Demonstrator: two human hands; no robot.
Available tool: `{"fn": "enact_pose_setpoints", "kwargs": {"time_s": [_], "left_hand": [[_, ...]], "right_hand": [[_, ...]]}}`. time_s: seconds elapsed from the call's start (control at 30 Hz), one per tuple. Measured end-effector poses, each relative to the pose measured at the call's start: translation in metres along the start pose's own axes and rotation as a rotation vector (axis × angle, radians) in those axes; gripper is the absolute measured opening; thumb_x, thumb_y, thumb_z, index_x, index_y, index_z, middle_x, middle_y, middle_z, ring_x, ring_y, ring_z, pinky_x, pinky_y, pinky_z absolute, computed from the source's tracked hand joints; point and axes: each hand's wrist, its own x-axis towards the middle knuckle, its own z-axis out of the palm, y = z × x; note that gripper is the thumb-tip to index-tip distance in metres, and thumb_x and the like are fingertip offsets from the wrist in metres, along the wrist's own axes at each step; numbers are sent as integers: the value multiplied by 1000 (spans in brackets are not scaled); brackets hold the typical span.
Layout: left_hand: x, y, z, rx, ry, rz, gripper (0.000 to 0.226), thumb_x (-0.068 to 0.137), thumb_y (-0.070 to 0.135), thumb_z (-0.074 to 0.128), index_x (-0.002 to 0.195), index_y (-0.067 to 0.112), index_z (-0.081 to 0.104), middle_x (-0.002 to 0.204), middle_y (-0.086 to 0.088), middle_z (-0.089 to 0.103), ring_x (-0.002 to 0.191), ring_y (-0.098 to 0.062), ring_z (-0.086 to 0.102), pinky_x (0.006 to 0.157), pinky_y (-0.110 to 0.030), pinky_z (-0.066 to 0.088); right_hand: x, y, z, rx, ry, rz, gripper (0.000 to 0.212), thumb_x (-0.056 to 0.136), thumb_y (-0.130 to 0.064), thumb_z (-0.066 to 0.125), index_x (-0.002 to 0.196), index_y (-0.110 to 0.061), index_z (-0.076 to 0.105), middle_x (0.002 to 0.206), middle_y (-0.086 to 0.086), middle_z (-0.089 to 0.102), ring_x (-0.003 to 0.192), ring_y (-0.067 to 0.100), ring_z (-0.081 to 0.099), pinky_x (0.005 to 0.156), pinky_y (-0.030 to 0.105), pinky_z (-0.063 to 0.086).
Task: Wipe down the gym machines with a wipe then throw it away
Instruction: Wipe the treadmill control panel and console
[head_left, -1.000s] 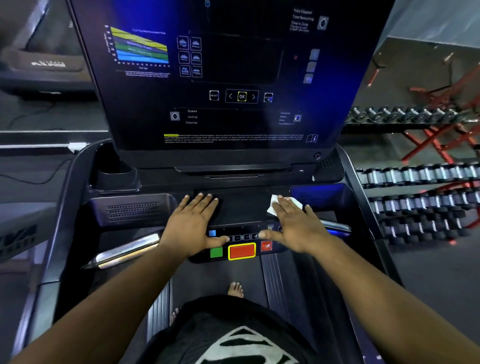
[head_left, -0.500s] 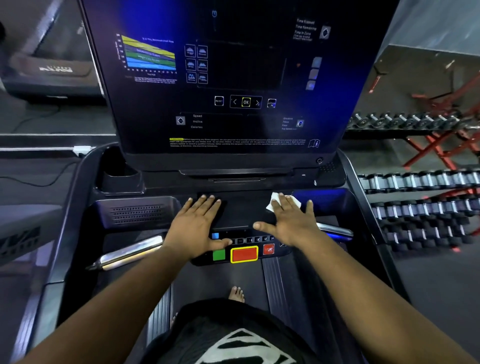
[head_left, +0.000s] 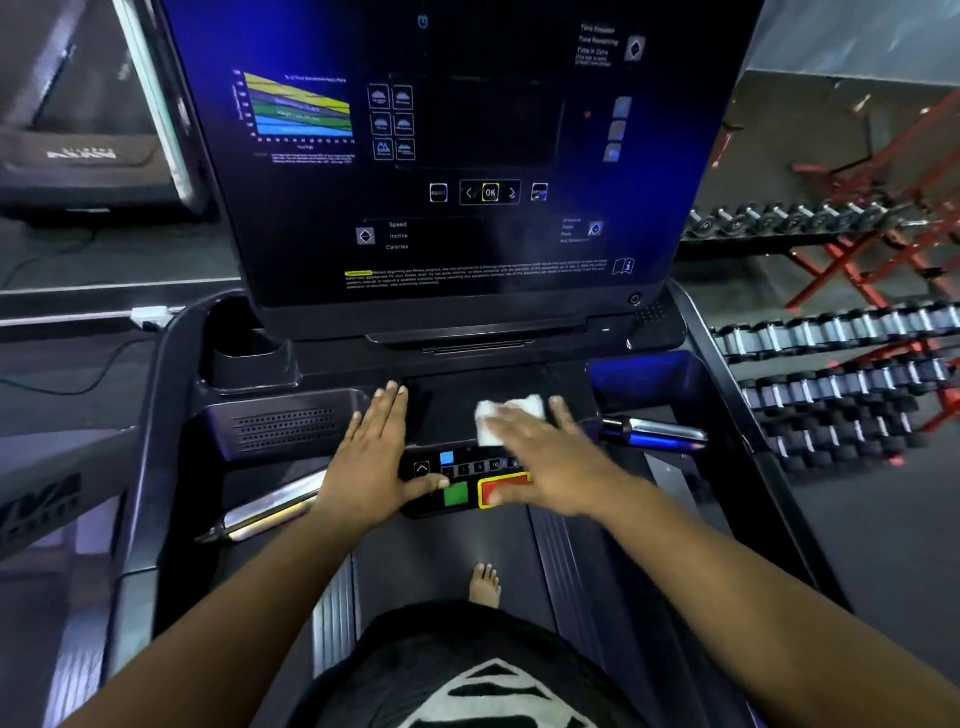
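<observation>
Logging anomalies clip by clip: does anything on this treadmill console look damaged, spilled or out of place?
Nothing stands out. The right hand presses the white wipe flat on the console tray, the left hand rests beside it, and the screen looks intact. The only oddity: a bare foot on the belt.

Motion-blurred right hand (head_left: 550, 462) over part of the wipe (head_left: 506, 415)

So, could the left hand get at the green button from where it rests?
Probably yes. The left hand lies flat on the console, its thumb right beside the green button, and nothing covers the button; the right hand presses the wipe farther right.
</observation>
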Motion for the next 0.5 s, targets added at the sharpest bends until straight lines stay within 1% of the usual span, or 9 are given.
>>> {"fn": "enact_pose_setpoints", "kwargs": {"time_s": [0.07, 0.1, 0.13, 0.17, 0.23, 0.33, 0.4, 0.47, 0.5], "left_hand": [[-2, -2, 0, -14, 3, 2, 127, 73, 82, 56, 162, 13, -4, 170, -3, -9, 156, -17, -8, 128, -41, 4], [-3, -2, 0, -11, 11, 6, 127, 72, 84, 52, 163, 13, -2, 170, -4, -6, 157, -18, -7, 128, -42, 5], [-3, -3, 0, -3, 15, 14, 126, 72, 85, 50, 163, 13, 0, 171, -5, -5, 157, -18, -6, 128, -43, 5], [-3, -4, 0, 7, 15, 24, 126, 72, 85, 50, 163, 13, 1, 171, -5, -3, 157, -18, -6, 128, -44, 5], [-3, -8, 0, 7, 15, 51, 125, 73, 85, 53, 163, 14, 2, 171, -4, -1, 157, -17, -7, 128, -45, 5], [-2, -13, 0, -9, 9, 88, 127, 72, 86, 53, 163, 15, 1, 171, -4, -1, 156, -15, -9, 128, -48, 7], [-3, -16, 0, 0, -6, 109, 128, 71, 90, 48, 163, 14, 0, 171, -4, -2, 156, -16, -10, 128, -48, 7], [-4, -17, 0, 30, -32, 119, 129, 70, 88, 49, 163, 14, -3, 171, -5, -5, 156, -17, -12, 128, -49, 5], [-6, -18, 0, 61, -47, 123, 130, 71, 87, 51, 163, 15, -6, 171, -5, -9, 156, -18, -14, 128, -50, 5]], "right_hand": [[-18, 26, 5, -103, 50, 212, 131, 59, -102, -3, 162, -20, 1, 170, -1, 0, 156, 13, -5, 118, 61, -15], [-23, 33, 7, -127, 76, 311, 135, 56, -102, -8, 162, -19, 1, 170, -1, -1, 156, 14, -5, 118, 65, -11], [-26, 31, 9, -121, 96, 377, 136, 56, -102, -7, 162, -18, 2, 170, -1, -3, 156, 15, -7, 117, 67, -9], [-24, 22, 12, -91, 112, 406, 135, 57, -103, -2, 161, -17, 2, 170, 0, -5, 156, 17, -9, 117, 66, -10], [-14, -10, 18, 7, 145, 374, 135, 58, -102, 6, 161, -15, 1, 170, 1, -4, 156, 19, -9, 117, 63, -11], [10, -60, 24, 86, 180, 206, 134, 58, -101, 9, 161, -15, 2, 170, 2, 1, 156, 19, -9, 121, 60, -10], [19, -75, 28, 52, 189, 93, 130, 63, -99, 14, 161, -16, 1, 170, 1, 0, 156, 19, -10, 121, 59, -11], [18, -65, 37, -53, 224, 11, 124, 69, -97, 21, 162, -17, -2, 170, 1, -4, 155, 20, -12, 121, 64, -5], [14, -53, 45, -110, 255, 13, 122, 72, -95, 25, 162, -18, -4, 170, 2, -7, 156, 22, -11, 120, 67, 0]]}}
